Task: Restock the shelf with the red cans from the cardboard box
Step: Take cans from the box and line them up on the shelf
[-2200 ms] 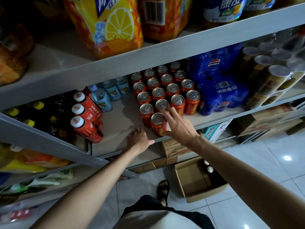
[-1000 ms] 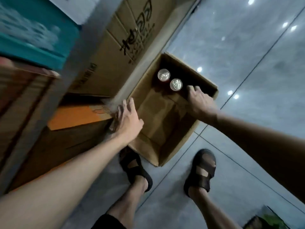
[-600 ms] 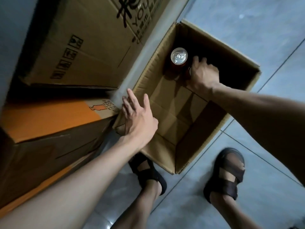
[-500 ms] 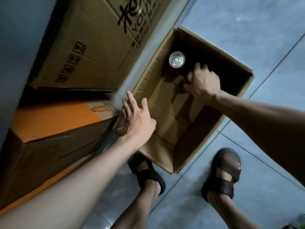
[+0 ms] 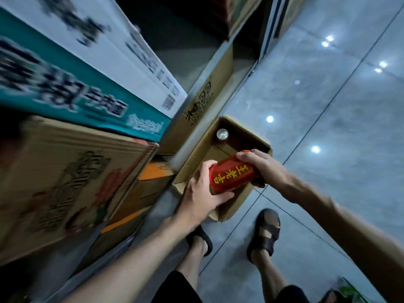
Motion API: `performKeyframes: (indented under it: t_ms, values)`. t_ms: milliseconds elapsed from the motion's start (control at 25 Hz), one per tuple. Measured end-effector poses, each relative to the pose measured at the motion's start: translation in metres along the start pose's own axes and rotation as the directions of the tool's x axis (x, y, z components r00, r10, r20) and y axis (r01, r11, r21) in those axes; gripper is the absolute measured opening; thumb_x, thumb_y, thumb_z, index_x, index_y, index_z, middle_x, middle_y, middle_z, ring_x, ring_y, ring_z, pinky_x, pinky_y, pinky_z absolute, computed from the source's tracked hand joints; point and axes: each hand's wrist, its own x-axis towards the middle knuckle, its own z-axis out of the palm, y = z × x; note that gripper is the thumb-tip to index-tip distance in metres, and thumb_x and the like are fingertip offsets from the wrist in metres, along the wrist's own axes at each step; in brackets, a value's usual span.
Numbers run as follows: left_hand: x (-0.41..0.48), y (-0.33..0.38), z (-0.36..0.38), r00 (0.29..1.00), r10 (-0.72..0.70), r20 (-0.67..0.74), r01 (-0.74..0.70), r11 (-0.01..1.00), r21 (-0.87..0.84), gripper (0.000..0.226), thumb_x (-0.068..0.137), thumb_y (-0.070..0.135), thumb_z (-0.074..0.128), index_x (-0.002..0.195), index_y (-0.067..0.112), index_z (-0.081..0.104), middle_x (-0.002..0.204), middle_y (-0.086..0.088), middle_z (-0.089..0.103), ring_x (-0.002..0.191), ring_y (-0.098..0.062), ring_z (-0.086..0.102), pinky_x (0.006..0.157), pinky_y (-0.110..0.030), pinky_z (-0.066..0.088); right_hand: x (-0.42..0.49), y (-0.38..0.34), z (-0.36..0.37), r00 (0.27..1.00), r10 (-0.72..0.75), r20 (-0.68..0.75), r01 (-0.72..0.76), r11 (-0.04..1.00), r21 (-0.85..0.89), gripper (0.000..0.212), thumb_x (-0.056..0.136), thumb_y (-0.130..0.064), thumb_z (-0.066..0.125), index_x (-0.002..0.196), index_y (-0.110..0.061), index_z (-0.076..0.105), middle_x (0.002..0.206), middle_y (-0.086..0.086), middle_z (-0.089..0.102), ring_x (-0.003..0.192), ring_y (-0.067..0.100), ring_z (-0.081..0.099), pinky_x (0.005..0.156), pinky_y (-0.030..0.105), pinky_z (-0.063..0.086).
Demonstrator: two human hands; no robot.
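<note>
You have the red can (image 5: 231,174) caught between both hands, lying on its side above the open cardboard box (image 5: 241,130). Your right hand (image 5: 261,168) wraps its upper end, fingers curled over the rim so that only a sliver of the top shows past them. Your left hand (image 5: 202,193) cups the lower end from below and from the side, thumb under the base, fingers bent over the near edge. The yellow lettering on the can's side faces you in the strip between the two grips, and the can slants up from left hand to right.

Below your hands the box stands on the grey tiled floor (image 5: 328,132), flaps open. A second can (image 5: 222,134) stands upright in its far corner, silver top up, well apart from the one you hold. The rest of the box floor that shows is bare cardboard.

To your left, stacked cartons (image 5: 72,171) crowd the lower shelving, a teal and white one (image 5: 91,92) above a brown one, all blurred. Your feet in dark sandals (image 5: 265,232) stand on the tiles just this side of the box.
</note>
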Motion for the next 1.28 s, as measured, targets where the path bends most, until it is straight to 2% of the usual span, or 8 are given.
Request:
performKeyframes:
  t_ms: [120,400,520,680,800,1040,1160,1280]
  values:
    - [-0.051,0.068,-0.05,0.999,-0.009,0.04,0.013,0.995,-0.095,0.078,0.069,0.035,0.087,0.134,0.025,0.045,0.115,0.008,0.062,0.109,-0.013,0.059,0.093,-0.026,0.048,-0.078,-0.082,0.0,0.994,-0.081,0.07,0.091,0.985,-0.148,0.042,0.077,-0.05,0.066,0.095,-0.013,0.057,0.064,-0.007,0.055,0.048,0.003,0.052,0.043,0.017,0.036]
    - [-0.182,0.196,-0.186,0.998,0.051,-0.029,-0.057,0.968,-0.246,0.061,0.066,0.023,0.09,0.116,0.022,0.056,0.091,0.018,0.063,0.079,0.015,0.059,0.068,0.0,0.041,-0.266,-0.241,0.05,0.951,-0.289,0.114,0.309,0.915,-0.259,0.058,0.07,-0.063,0.066,0.116,-0.029,0.057,0.097,-0.006,0.07,0.082,0.007,0.067,0.058,0.018,0.049]
    - [-0.232,0.214,-0.227,0.995,0.026,-0.092,-0.052,0.955,-0.291,0.062,0.066,0.025,0.089,0.118,0.024,0.056,0.1,0.013,0.065,0.092,-0.002,0.063,0.075,-0.006,0.047,-0.312,-0.274,0.083,0.936,-0.306,0.171,0.343,0.902,-0.261,0.071,0.066,-0.06,0.072,0.127,-0.029,0.052,0.112,-0.003,0.065,0.089,0.007,0.065,0.064,0.018,0.049]
    - [-0.286,0.21,-0.265,0.979,0.023,-0.2,-0.097,0.927,-0.363,0.057,0.067,0.023,0.088,0.103,0.043,0.049,0.103,0.02,0.057,0.084,0.022,0.059,0.065,-0.001,0.047,-0.345,-0.309,0.127,0.909,-0.304,0.286,0.39,0.863,-0.321,0.07,0.074,-0.049,0.076,0.135,-0.035,0.046,0.121,-0.007,0.061,0.1,0.007,0.064,0.067,0.016,0.054]
    - [-0.312,0.192,-0.279,0.967,-0.004,-0.255,-0.11,0.896,-0.431,0.065,0.069,0.021,0.087,0.116,0.039,0.046,0.11,0.019,0.057,0.097,0.009,0.06,0.071,-0.005,0.048,-0.354,-0.321,0.167,0.876,-0.326,0.355,0.457,0.796,-0.397,0.067,0.076,-0.042,0.079,0.134,-0.034,0.045,0.123,-0.004,0.059,0.101,0.004,0.061,0.064,0.012,0.053]
    - [-0.359,0.131,-0.294,0.87,-0.19,-0.456,-0.086,0.851,-0.518,0.041,0.078,0.025,0.079,0.114,0.029,0.058,0.107,0.013,0.068,0.104,-0.006,0.065,0.086,-0.025,0.053,-0.355,-0.335,0.256,0.71,-0.483,0.513,0.699,0.399,-0.593,0.07,0.076,-0.035,0.079,0.131,-0.027,0.037,0.117,-0.01,0.056,0.103,0.009,0.058,0.083,0.024,0.05]
    - [-0.383,0.092,-0.295,0.638,-0.42,-0.646,0.17,0.895,-0.413,0.029,0.081,0.028,0.075,0.108,0.023,0.064,0.102,0.009,0.069,0.097,-0.013,0.066,0.071,-0.018,0.046,-0.344,-0.343,0.286,0.596,-0.591,0.543,0.744,0.154,-0.65,0.073,0.071,-0.037,0.081,0.128,-0.029,0.036,0.126,-0.005,0.058,0.107,0.011,0.058,0.092,0.033,0.049]
    - [-0.389,0.061,-0.306,0.493,-0.441,-0.75,0.392,0.882,-0.261,0.064,0.078,0.04,0.076,0.131,0.015,0.051,0.133,-0.006,0.056,0.124,-0.025,0.051,0.1,-0.033,0.042,-0.326,-0.344,0.31,0.466,-0.638,0.613,0.729,-0.115,-0.674,0.079,0.07,-0.04,0.083,0.131,-0.025,0.035,0.131,0.0,0.057,0.119,0.017,0.054,0.096,0.037,0.046]
